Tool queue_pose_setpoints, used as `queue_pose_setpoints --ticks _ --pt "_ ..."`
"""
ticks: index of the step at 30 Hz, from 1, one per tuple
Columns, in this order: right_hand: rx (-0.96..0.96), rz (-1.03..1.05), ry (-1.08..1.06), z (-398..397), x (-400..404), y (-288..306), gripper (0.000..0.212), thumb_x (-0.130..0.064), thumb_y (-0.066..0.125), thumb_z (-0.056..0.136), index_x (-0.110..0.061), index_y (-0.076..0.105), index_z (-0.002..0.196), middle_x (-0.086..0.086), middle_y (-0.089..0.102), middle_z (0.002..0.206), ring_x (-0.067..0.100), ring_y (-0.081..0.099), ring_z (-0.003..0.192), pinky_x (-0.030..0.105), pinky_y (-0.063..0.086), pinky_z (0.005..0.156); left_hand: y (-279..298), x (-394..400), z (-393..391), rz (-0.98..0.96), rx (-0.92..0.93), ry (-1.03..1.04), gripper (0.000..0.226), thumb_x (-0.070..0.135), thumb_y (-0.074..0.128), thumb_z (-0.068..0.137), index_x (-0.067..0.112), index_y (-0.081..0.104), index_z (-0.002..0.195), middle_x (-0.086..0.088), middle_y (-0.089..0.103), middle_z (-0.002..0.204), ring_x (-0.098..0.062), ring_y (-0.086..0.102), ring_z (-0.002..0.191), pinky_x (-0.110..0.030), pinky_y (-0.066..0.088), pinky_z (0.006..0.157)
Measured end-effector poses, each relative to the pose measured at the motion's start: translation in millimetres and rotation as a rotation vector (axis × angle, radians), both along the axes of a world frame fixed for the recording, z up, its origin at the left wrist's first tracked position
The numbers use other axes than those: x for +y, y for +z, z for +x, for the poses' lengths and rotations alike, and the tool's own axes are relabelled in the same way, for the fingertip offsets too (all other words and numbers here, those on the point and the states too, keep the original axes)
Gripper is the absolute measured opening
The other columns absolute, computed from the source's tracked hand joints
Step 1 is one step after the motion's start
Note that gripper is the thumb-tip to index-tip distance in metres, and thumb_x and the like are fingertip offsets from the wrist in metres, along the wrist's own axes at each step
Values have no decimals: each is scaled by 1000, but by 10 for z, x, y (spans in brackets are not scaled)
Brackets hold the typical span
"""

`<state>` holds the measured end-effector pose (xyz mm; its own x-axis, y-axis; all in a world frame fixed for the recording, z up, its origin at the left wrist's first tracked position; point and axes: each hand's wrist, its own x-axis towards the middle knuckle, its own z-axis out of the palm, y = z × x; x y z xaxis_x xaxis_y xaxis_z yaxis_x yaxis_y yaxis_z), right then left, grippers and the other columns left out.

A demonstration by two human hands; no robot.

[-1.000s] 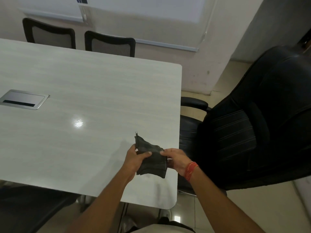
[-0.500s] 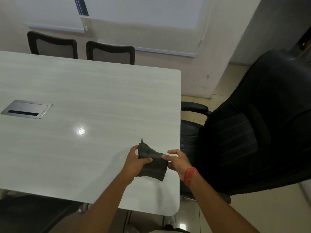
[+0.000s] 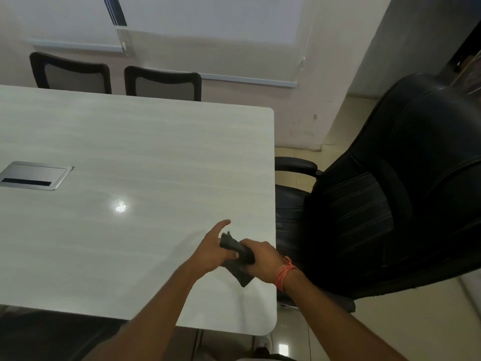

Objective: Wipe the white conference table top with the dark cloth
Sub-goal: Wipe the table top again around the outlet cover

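left hand (image 3: 213, 252) and right hand (image 3: 261, 259) apparently gripping

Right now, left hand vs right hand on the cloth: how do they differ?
Left hand: index finger stretched out over the white table top, thumb pressing the dark cloth. Right hand: fingers curled round the cloth from the far side, none extended.
The right wrist wears an orange thread band; the left wrist is bare.
Shared: both hold the same bunched cloth above the table's near right corner.

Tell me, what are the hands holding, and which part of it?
Both hold the dark cloth. The right hand grips its bunched middle; the left hand pinches its left edge with the thumb.
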<state>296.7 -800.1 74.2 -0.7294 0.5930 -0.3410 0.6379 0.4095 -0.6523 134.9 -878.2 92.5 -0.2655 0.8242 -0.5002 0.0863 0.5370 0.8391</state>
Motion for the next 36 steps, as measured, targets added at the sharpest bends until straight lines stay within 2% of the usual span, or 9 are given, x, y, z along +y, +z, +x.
queue_pose_setpoints --ticks 6,9,12,16,18,21,26,30,36 --pt "-21 180 -157 89 8 -76 18 -17 62 86 -19 66 104 4 73 93 25 67 87 40 57 83 -58 29 67 -195 10 415 63 40 73 87 19 45 139 -12 60 132 -30 59 117 -41 49 97" --pt "51 292 -205 96 -30 -128 17 -20 62 92 -18 67 108 3 72 95 23 67 86 39 56 84 -143 -82 114 -409 -604 464 72 58 66 85 4 49 129 -21 62 126 -40 63 112 -52 49 98" --pt "165 421 -87 121 -107 -213 23 -12 64 87 -18 71 108 2 74 96 22 68 88 38 52 90 -201 -123 209 -285 -1063 570 71 54 67 87 -4 54 125 -28 64 124 -45 64 112 -55 50 99" --pt "213 438 16 258 -246 -377 32 -22 70 80 -22 70 112 -1 70 113 19 62 108 43 42 104 -269 -71 320 -200 -908 703 44 12 72 86 1 58 126 -24 66 116 -38 65 105 -47 58 84" --pt "292 301 -68 343 -303 -434 44 -38 71 77 -22 67 118 -3 62 124 13 54 116 29 40 104 -311 -99 353 -221 -884 704 43 2 69 85 1 57 126 -25 65 115 -39 64 105 -45 58 79" --pt "361 -62 -428 396 -339 -419 59 -42 80 77 -24 54 127 -8 49 129 8 46 118 16 37 96 -368 -144 383 -221 -902 722 37 0 67 85 2 59 121 -25 66 117 -40 64 108 -45 58 81" --pt "344 -898 -944 456 -216 -419 60 -24 79 82 -10 45 130 8 61 117 25 66 101 40 59 78 -466 -149 453 -224 -886 649 36 -1 66 85 1 61 121 -25 68 117 -38 64 110 -42 59 76" --pt "223 -771 -908 490 -227 -584 43 -12 78 82 -6 56 118 14 69 108 26 70 91 36 60 67 -578 -140 529 -272 -606 522 32 -1 66 89 6 62 120 -20 68 115 -34 65 105 -39 60 72" --pt "-28 -418 -729 577 -381 -781 53 -11 83 75 -24 47 111 4 63 106 19 64 92 34 59 83 -823 -219 653 -334 -113 361 29 -2 66 88 9 61 115 -14 65 112 -27 62 94 -27 52 63"
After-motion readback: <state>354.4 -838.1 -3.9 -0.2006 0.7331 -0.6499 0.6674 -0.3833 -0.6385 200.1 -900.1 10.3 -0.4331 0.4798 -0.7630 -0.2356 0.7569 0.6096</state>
